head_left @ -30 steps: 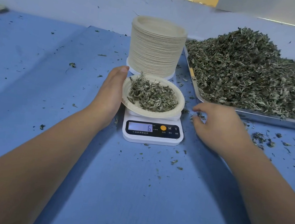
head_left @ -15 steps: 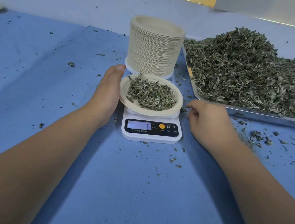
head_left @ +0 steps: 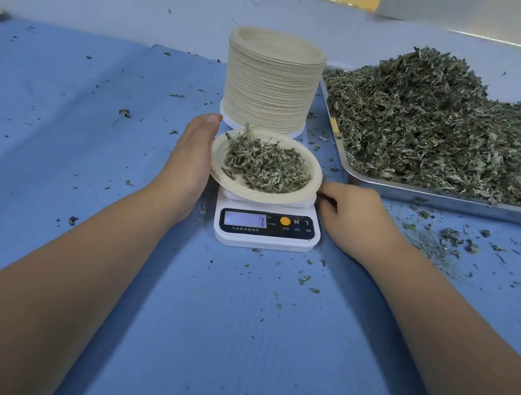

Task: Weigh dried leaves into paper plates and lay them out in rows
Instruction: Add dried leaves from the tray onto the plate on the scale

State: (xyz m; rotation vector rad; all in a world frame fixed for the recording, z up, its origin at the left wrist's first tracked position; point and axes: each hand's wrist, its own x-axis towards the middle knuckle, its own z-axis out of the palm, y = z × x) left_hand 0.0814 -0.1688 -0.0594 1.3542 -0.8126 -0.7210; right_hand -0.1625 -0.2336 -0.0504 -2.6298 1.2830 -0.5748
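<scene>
from where i sit, the blue sheet (head_left: pixel 238 324) is littered with leaf crumbs (head_left: pixel 453 235), thickest to the right of the scale (head_left: pixel 264 240). behind the scale a tall stack of plates (head_left: pixel 272 85) stands upright, close to the back rim of the plate being weighed. just beside the stack on the right is a metal tray (head_left: pixel 447 200) piled with a heap of leaves (head_left: pixel 439 126). the screen (head_left: pixel 245 219) is in plain sight and seems to read 7.

the paper plate (head_left: pixel 216 156) rests on the scale's platform, overhanging it, and holds a loose mound of dried leaves (head_left: pixel 266 165), grey-green, curled and stalky.

the left hand (head_left: pixel 192 160) lies against the plate's left rim, fingers straight and together. the right hand (head_left: pixel 354 217) is at the plate's right edge with fingers curled. i cannot tell whether they pinch the rim or only touch it.
</scene>
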